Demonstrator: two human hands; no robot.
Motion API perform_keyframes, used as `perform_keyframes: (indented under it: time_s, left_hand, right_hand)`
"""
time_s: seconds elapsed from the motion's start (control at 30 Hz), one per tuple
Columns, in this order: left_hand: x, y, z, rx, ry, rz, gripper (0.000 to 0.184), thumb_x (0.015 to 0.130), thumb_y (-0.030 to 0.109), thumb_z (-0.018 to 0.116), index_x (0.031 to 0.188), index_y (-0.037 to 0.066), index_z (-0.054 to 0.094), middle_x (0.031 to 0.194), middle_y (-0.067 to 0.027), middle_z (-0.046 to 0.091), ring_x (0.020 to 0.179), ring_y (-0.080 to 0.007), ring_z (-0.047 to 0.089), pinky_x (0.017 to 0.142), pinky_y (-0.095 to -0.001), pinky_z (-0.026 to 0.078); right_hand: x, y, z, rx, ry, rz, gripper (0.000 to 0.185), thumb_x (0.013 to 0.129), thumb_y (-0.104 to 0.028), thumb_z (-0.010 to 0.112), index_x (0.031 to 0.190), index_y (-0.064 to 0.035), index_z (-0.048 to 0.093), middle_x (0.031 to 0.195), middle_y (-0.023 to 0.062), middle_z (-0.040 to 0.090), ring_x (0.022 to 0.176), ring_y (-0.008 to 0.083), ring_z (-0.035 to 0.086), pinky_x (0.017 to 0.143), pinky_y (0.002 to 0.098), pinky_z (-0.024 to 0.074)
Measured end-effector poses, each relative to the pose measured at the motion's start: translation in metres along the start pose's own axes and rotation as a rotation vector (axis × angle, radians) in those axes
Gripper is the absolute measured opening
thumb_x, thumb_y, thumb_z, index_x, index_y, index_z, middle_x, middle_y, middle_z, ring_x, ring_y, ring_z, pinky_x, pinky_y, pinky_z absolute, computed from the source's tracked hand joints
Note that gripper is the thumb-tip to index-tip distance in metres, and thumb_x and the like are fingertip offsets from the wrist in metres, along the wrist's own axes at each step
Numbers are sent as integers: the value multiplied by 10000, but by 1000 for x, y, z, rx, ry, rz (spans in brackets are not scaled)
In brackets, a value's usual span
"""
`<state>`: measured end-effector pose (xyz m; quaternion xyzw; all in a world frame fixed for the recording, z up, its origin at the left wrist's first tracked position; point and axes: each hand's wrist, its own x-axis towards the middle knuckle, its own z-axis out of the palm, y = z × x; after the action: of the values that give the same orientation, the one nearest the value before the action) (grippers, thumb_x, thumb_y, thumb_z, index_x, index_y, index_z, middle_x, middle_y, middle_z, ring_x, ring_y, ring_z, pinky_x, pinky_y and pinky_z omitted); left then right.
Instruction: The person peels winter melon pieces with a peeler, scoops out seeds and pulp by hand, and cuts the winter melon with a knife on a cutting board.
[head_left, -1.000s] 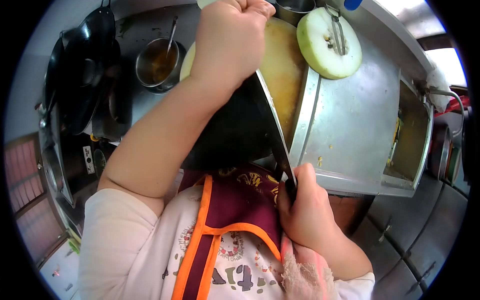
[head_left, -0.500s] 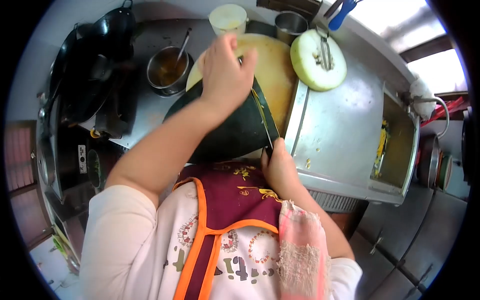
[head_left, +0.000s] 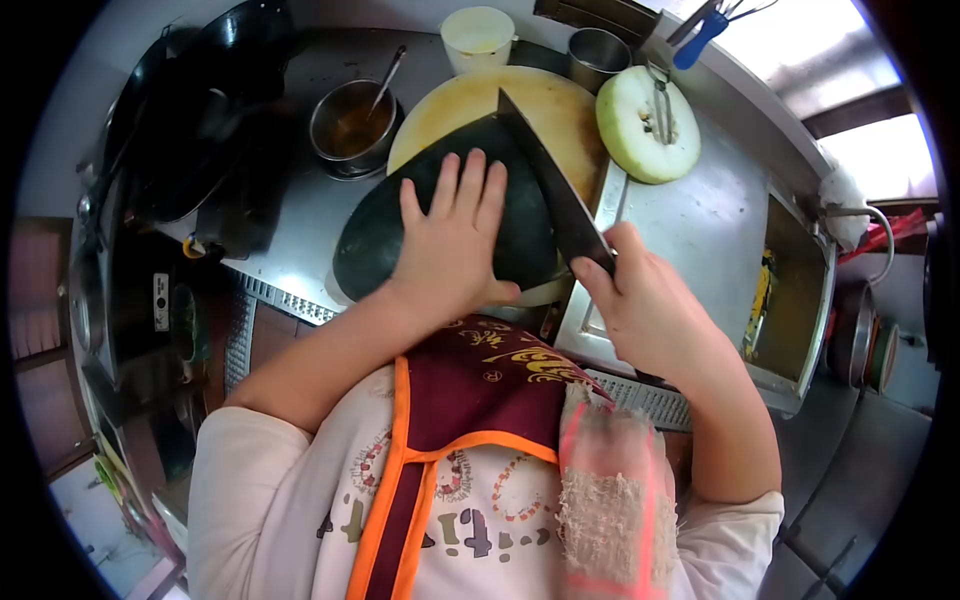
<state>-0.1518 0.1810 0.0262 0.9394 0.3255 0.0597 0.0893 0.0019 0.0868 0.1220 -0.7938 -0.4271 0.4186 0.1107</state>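
Observation:
A large dark-green winter melon piece (head_left: pixel 375 235) lies skin side up, partly over the round cutting board. My left hand (head_left: pixel 450 240) rests flat on it with fingers spread. In my right hand (head_left: pixel 640 300), closed around the handle, is a large kitchen knife (head_left: pixel 550 180). Its broad dark blade slants along the melon's right side, tip pointing away from me. The handle is mostly hidden in my fist. Whether the edge touches the melon I cannot tell.
The yellowed cutting board (head_left: pixel 570 92) is behind the melon. Around it stand a metal pot (head_left: pixel 345 165) with brown liquid and a spoon, a white tub (head_left: pixel 477 40), a steel cup (head_left: pixel 598 62), and a pale cut melon (head_left: pixel 640 150) with tongs on it. A sink (head_left: pixel 790 330) is at right.
My left hand has come down from near the blade's far end and now lies flat on the melon. The knife has come out of the cut, and my right hand has shifted right and away from me.

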Motion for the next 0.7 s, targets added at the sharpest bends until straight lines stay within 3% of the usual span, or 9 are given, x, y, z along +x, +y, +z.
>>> perform_keyframes:
  time_s: [0.13, 0.33, 0.47, 0.7]
  left_hand:
    - [19, -29, -10, -77, -32, -6, 1120, 467, 403, 812, 1365, 33, 256, 1407, -162, 278, 1312, -302, 255, 1013, -538, 246]
    - [45, -64, -16, -227, -114, 3, 1064, 483, 355, 794, 1371, 83, 275, 1409, -153, 298, 1282, -308, 321, 1028, -495, 262]
    - [55, -77, -15, -346, -153, 48, 1044, 485, 303, 788, 1372, 88, 280, 1423, -144, 285, 1285, -304, 319, 1045, -374, 288]
    - [59, -81, -11, -392, -163, 74, 1035, 500, 289, 780, 1378, 84, 271, 1423, -149, 282, 1291, -305, 308, 1052, -363, 276]
  right_hand:
    - [12, 3, 32, 22, 67, -76, 268, 917, -202, 443, 927, 57, 374, 712, 301, 561, 707, 470, 557, 634, 501, 432]
    - [2, 9, 53, 66, 72, -61, 229, 917, -164, 430, 912, 43, 332, 702, 319, 547, 700, 488, 543, 635, 516, 421]
    - [-2, 13, 60, 51, 105, -49, 224, 909, -152, 441, 902, 40, 326, 699, 326, 544, 693, 495, 540, 626, 519, 423]
    - [34, 34, 96, 29, 128, -19, 247, 897, -160, 462, 866, 53, 341, 665, 313, 549, 653, 490, 543, 595, 513, 440]
